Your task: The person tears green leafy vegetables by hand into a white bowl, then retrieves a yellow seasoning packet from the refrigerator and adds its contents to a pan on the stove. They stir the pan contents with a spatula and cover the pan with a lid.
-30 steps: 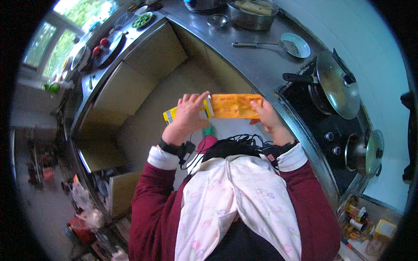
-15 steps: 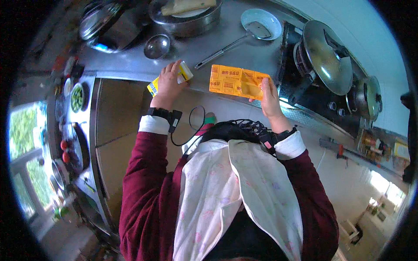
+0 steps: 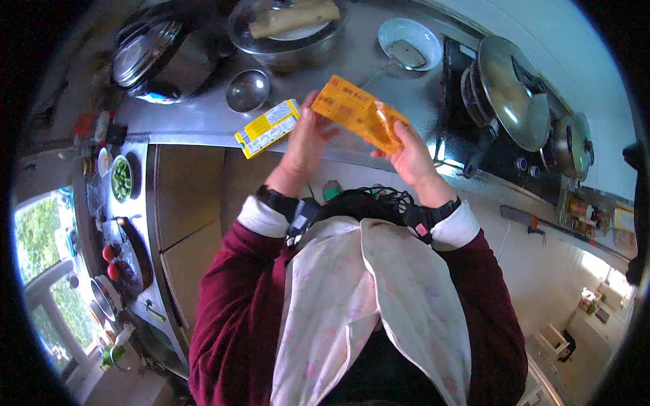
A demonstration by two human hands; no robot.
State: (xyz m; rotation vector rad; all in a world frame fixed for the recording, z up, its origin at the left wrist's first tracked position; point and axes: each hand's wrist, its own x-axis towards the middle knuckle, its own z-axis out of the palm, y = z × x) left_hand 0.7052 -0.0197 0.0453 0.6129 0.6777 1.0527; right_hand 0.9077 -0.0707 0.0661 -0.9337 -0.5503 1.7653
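In the head view, which is the only one, the person's right hand (image 3: pixel 412 161) holds an orange packet (image 3: pixel 357 111) by its lower right end, with the thumb on the upper face and the other fingers underneath. The packet is tilted, its left end higher in the view, and it is held in front of the metal counter (image 3: pixel 183 127). Its wrapping is shiny and a little creased near the thumb.

The left hand (image 3: pixel 306 141) is at the other end of the packet, with its fingers raised close to the edge (they are slightly blurred, so I cannot tell if they pinch it or only touch it). Just beside this hand, on its left, a yellow and white carton (image 3: pixel 268 128) lies at a slant by the front edge of the counter.

Behind the carton there is a round metal bowl (image 3: pixel 247 91), and farther back a large metal pot (image 3: pixel 298 57) with a pale rolled piece (image 3: pixel 294 19) above it. To the right stands a white bowl (image 3: pixel 428 42), in which rests the head of a long-handled utensil (image 3: pixel 406 54); its handle goes behind the packet. A lidded pan (image 3: pixel 511 95) sits on the black stove (image 3: pixel 497 164).
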